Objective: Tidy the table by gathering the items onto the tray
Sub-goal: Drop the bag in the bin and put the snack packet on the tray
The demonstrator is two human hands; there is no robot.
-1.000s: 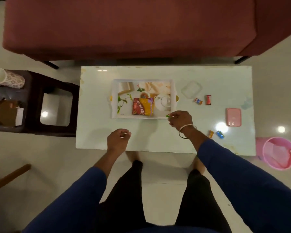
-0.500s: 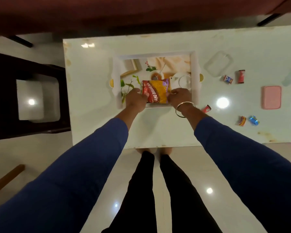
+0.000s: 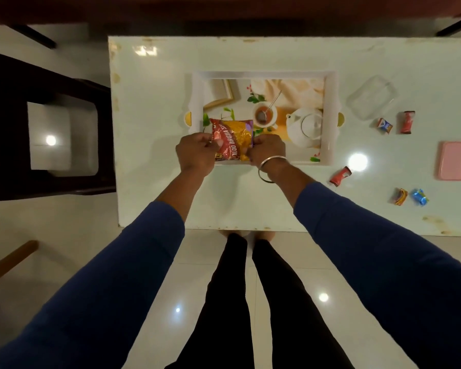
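A white tray (image 3: pixel 330 115) with a printed teapot picture stands in the middle of the pale table (image 3: pixel 155 107). A red and yellow snack packet (image 3: pixel 233 138) lies over the tray's near left part. My left hand (image 3: pixel 194 153) pinches the packet's left edge and my right hand (image 3: pixel 268 151), with a bangle on the wrist, pinches its right edge. On the table right of the tray lie a red wrapper (image 3: pixel 340 176), a small blue sweet (image 3: pixel 384 125), a red sweet (image 3: pixel 407 122), an orange sweet (image 3: pixel 399 196) and another blue sweet (image 3: pixel 420 196).
A clear plastic box (image 3: pixel 371 97) sits right of the tray, and a pink lid (image 3: pixel 454 160) lies near the right edge. A dark side table (image 3: pixel 8 129) stands to the left. A dark red sofa (image 3: pixel 224 12) runs along the far side.
The view has closed in on the table. Both hands have moved forward from the table's near part to the snack packet and taken hold of its two sides.
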